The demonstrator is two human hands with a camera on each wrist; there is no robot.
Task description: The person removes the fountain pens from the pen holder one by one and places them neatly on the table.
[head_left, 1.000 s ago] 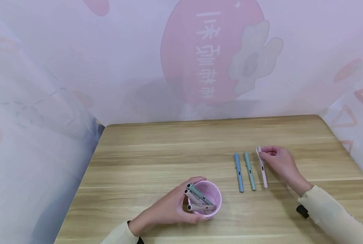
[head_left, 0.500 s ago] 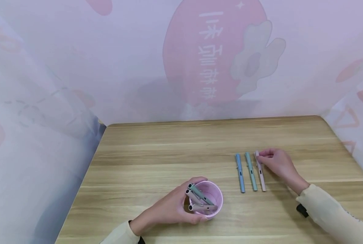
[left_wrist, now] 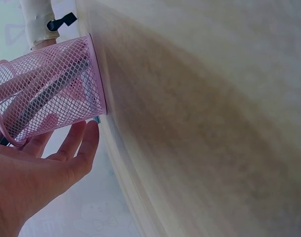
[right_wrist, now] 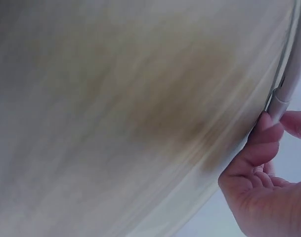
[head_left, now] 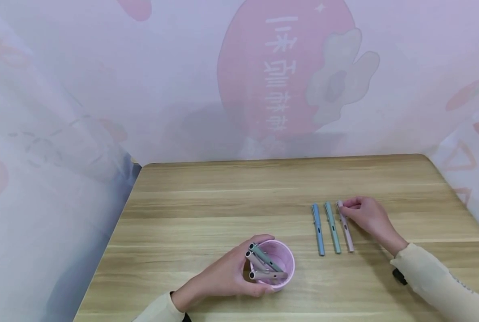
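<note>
On the near left of the wooden counter point(head_left: 223, 201), the person's left hand point(head_left: 227, 275) wraps its fingers and thumb around a pink mesh pen cup point(head_left: 277, 264), which stands upright on the wood. Several pens point(head_left: 263, 264) lean inside it, grey-green and beige ones, their ends poking above the rim. From the left wrist view the same cup point(left_wrist: 46, 91) shows its open weave, with the fingers point(left_wrist: 78, 148) curved beside its wall and dark pens visible through the mesh.

Further right, three pens lie side by side, nearly parallel and pointing away from the person: a blue pen point(head_left: 318, 229), then a green pen point(head_left: 332, 227) just beside it, then a pink pen point(head_left: 345, 226) close to that.

At the far end of the pink pen, the right hand point(head_left: 366, 217) pinches its tip between thumb and fingertips while the pen lies on the counter. The right wrist view shows the pale pen point(right_wrist: 281, 94) lying along the wood, with the thumb and fingertips point(right_wrist: 266, 123) closed on its end. Cream sleeves point(head_left: 437, 281) cover both forearms.
</note>
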